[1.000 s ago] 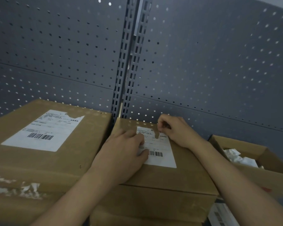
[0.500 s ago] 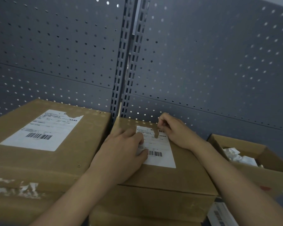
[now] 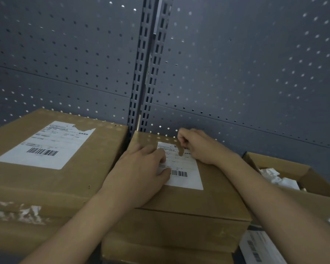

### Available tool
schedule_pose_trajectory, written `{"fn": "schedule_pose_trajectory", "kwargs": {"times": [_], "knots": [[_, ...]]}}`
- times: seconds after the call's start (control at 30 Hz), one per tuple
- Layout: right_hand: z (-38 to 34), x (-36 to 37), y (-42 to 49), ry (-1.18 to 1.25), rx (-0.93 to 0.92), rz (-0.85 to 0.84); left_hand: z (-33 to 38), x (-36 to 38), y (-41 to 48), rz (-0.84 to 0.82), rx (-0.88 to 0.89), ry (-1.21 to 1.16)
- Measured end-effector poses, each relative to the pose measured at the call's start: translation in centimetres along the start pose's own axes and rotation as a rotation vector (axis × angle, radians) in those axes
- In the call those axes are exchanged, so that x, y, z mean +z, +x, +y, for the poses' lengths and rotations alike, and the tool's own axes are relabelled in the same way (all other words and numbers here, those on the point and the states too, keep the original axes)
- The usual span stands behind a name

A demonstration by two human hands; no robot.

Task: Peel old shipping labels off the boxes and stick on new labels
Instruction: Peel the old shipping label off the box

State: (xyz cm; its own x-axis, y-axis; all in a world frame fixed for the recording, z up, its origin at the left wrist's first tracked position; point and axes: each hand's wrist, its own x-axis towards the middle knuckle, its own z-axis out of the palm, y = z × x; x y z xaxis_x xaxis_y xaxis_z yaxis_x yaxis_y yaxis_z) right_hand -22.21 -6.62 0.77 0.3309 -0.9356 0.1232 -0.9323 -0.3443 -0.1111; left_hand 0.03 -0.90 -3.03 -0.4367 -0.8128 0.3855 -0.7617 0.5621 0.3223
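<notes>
Partly, the flat left hand [image 3: 139, 174] hides the label [image 3: 188, 165] the right hand [image 3: 200, 146] pinches.

Label [image 3: 192, 166] text illegible; right fingers [image 3: 181, 137] perhaps pinching its edge.

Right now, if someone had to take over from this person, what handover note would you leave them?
Left hand: open, pressing flat on the middle box and the left part of the middle label.
Right hand: pinching the middle label's far edge, where a tear shows.
Left box: left label torn at its far corner, otherwise stuck.
Open box at right holds crumpled paper.
Done: only small tears. Left: peel both labels fully, then stick on new ones.
</notes>
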Motion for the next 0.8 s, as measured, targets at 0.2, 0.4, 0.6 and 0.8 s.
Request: {"fn": "schedule_pose_trajectory", "kwargs": {"times": [0.2, 0.4, 0.6, 0.8], "knots": [[0.5, 0.0, 0.0, 0.065, 0.011, -0.061, 0.2, -0.2, -0.1, -0.009, -0.002, 0.019], [2.3, 0.4, -0.8, 0.315, 0.021, 0.039, 0.1, -0.2, 0.1, -0.023, 0.000, 0.002], [2.5, 0.1, -2.0, 0.477, 0.040, 0.176, 0.0, -0.1, 0.1, -0.008, 0.009, -0.004], [2.8, 0.0, -2.2, 0.344, 0.039, 0.094, 0.0, -0.2, 0.1, -0.010, 0.015, -0.003]]}}
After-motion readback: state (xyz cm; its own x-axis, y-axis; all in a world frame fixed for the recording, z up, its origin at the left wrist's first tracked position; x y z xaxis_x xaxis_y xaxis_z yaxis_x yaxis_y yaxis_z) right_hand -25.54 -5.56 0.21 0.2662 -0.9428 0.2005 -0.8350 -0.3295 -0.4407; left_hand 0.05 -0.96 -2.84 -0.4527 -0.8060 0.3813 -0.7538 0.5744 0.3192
